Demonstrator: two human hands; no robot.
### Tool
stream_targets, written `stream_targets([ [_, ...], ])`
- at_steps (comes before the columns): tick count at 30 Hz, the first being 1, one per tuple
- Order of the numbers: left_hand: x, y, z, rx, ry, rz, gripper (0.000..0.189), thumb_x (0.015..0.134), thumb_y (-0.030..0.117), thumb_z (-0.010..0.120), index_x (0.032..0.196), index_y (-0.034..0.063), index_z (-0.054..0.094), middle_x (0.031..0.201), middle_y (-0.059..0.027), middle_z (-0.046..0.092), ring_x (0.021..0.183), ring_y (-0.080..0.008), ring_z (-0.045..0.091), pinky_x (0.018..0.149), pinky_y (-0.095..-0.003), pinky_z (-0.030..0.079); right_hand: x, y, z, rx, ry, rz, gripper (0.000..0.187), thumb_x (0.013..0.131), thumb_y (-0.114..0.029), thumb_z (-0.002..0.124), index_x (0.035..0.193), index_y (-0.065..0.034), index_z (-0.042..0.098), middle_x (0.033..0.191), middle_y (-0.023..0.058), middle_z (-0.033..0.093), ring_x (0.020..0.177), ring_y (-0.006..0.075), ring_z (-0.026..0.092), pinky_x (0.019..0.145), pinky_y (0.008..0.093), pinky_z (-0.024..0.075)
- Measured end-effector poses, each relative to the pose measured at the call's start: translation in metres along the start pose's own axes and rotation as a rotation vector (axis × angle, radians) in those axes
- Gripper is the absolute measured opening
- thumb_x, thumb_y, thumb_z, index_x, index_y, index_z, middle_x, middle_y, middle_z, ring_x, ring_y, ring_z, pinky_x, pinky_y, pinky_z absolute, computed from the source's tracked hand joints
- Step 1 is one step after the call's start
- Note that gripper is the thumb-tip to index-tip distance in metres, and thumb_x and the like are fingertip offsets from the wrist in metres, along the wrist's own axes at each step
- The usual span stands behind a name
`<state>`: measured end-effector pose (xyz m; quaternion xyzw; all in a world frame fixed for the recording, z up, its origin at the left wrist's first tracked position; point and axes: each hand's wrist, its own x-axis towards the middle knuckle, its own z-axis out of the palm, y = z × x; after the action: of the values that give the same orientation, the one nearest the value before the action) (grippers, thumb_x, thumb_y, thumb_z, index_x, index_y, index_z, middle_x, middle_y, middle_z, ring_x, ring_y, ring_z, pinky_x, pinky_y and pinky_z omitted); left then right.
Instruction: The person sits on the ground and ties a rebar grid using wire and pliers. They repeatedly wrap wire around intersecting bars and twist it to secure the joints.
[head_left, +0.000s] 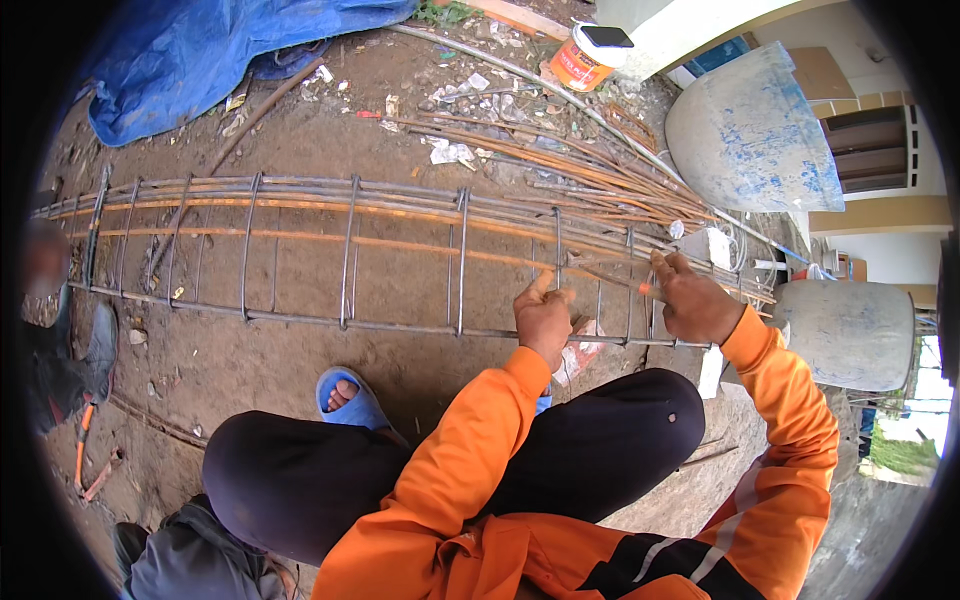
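Observation:
A long rebar cage (397, 325) lies across the ground before me, with steel stirrups (463, 259) around its lengthwise bars. My left hand (544, 319) is closed around a stirrup (558, 232) near the cage's right part. Pincers (611, 279) with an orange-red handle grip are in my right hand (697, 300). Their jaws point left and lie beside that stirrup, at a rusty bar (420, 246). Whether the jaws touch a tie wire is too small to tell. A thin wire hangs below my left hand.
Loose rusty rods (540, 161) lie beyond the cage. A bucket (581, 64) with a phone on its lid, concrete drums (750, 139) and a blue tarpaulin (225, 60) stand around. Another person's shoe (103, 349) is at the left, near orange-handled bolt cutters (84, 450).

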<state>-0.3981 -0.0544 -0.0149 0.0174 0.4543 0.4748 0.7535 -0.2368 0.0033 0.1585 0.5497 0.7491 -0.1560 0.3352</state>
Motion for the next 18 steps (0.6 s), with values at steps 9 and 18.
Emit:
stream_targets([
  [9, -0.004, 0.01, 0.004, -0.032, 0.037, -0.125, 0.052, 0.097, 0.007, 0.057, 0.148, 0.0039, 0.048, 0.082, -0.0027, 0.059, 0.045, -0.0096, 0.044, 0.037, -0.0264, 0.033, 0.004, -0.022, -0.016, -0.467, 0.126, 0.019, 0.074, 0.078, -0.011, 0.067, 0.147, 0.0023, 0.042, 0.138, 0.0213, 0.051, 0.117, 0.0331, 0.064, 0.094, 0.0513, 0.0483],
  [18, 0.006, 0.0, -0.002, -0.093, -0.007, -0.121, 0.049, 0.098, 0.009, 0.057, 0.146, 0.0058, 0.05, 0.074, -0.0007, 0.056, 0.042, -0.0091, 0.04, 0.035, -0.0274, 0.031, 0.038, -0.03, -0.029, -0.821, 0.635, -0.1, 0.041, 0.086, -0.037, 0.07, 0.111, -0.005, 0.067, 0.104, 0.0066, 0.063, 0.099, 0.0236, 0.064, 0.091, 0.0492, 0.0448],
])
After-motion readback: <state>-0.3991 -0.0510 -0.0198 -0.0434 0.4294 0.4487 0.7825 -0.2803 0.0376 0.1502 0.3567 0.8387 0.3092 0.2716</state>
